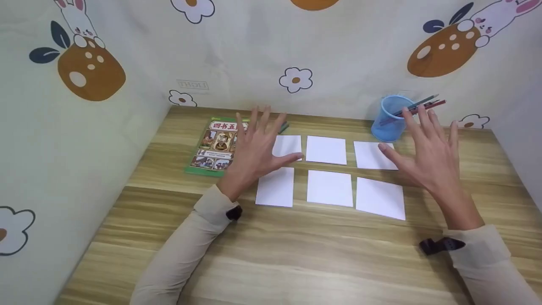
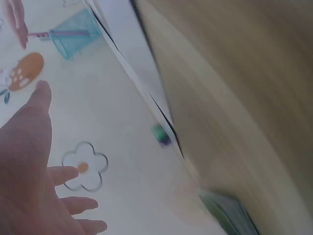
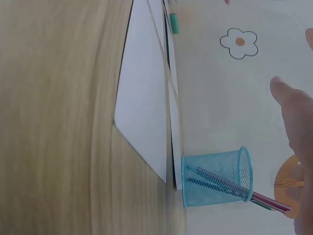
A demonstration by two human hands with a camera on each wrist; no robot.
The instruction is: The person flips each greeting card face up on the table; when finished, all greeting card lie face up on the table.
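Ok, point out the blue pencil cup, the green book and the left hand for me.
blue pencil cup (image 1: 388, 123), head view, on its mesh side wall.
green book (image 1: 214, 148), head view, on the middle of its front cover.
left hand (image 1: 253, 146), head view, on the back of the hand.

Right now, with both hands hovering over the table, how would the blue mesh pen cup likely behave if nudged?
The blue mesh cup looks light, being open mesh, so it would probably slide easily on the smooth wooden table. The pencils lean far out past one side of the rim, so it may tip that way. The right hand is nearest to it.
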